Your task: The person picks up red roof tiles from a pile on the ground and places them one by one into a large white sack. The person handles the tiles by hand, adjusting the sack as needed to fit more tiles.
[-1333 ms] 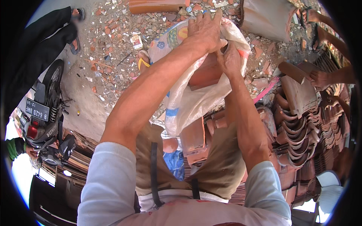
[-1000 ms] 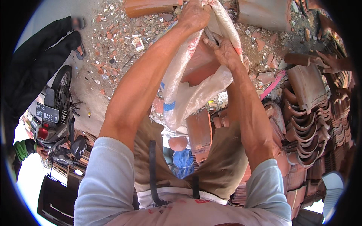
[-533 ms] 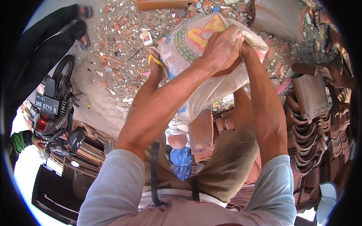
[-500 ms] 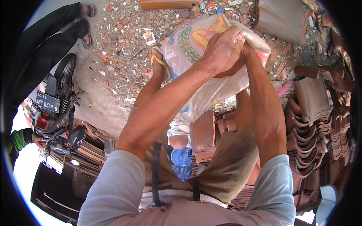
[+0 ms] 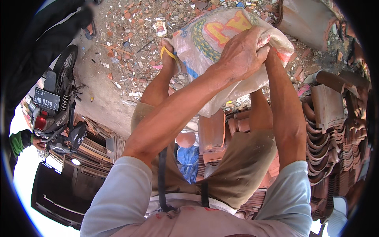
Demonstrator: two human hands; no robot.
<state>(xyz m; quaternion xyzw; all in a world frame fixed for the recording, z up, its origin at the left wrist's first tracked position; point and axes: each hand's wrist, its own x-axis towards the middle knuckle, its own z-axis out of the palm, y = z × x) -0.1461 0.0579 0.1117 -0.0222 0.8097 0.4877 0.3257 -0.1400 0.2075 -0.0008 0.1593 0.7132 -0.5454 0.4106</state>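
1. Gripping the sack: the left hand closes over the gathered top edge of the white woven sack, fingers curled tight on the fabric.
2. The right hand meets it at the same bunched edge, just beside the left; it is mostly hidden behind the left, but what shows appears clenched on the sack too.
3. The sack hangs in front of the person, above the knees and over the rubble-strewn ground, its lower bulge near a stack of clay roof tiles.
4. A foot in a yellow sandal shows just left of the sack, touching or overlapped by it; which cannot be told.
5. More curved tiles are stacked at the right; a motorbike stands well apart at the left.
6. Handling judgement: both hands should keep the mouth bunched evenly and close together, so that the fabric does not slip and the load stays centred clear of the tile edges.
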